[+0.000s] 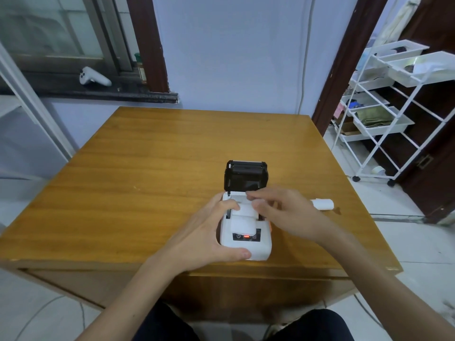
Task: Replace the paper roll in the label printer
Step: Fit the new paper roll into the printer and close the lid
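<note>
A small white label printer [256, 249] stands near the front edge of the wooden table [157, 168], its black lid [245, 175] tipped up and open, a red light lit on its front panel. A white paper roll [243, 219] sits in the open compartment. My left hand [209, 237] wraps the printer's left side, thumb along the front and fingertips on the roll. My right hand [283, 212] reaches in from the right, its fingers pinching the roll's paper at the top. A second white paper roll [323, 203] lies on the table to the right.
A white wire shelf cart [384, 114] with bins stands on the floor at the right. A white controller [94, 77] rests on the dark window sill at the back left. A wall is behind the table.
</note>
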